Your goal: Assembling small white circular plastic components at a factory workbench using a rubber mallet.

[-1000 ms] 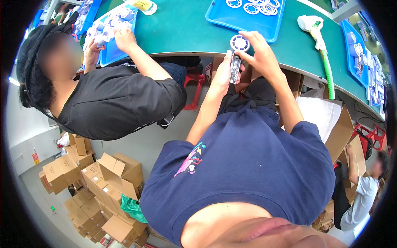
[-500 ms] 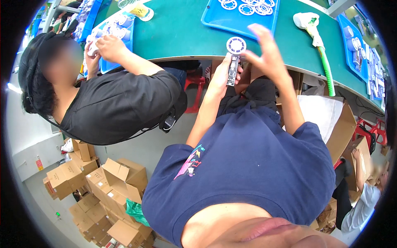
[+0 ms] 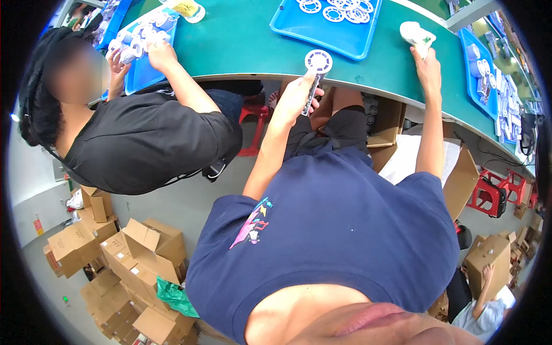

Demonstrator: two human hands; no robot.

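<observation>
Left hand (image 3: 296,98): fingers wrapped around 1 small handheld fan (image 3: 317,68), held at the tabletop (image 3: 247,46) edge.
Right hand (image 3: 424,60): fingers resting on 1 white tool (image 3: 415,33); closure unclear.
Trays: 1 blue tray (image 3: 328,34) of white rings, cut off above.
Room: green tabletop; cardboard boxes (image 3: 132,259) on floor.

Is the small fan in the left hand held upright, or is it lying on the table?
Upright. The left hand grips the fan by its handle, round white head on top, off the green table.
</observation>
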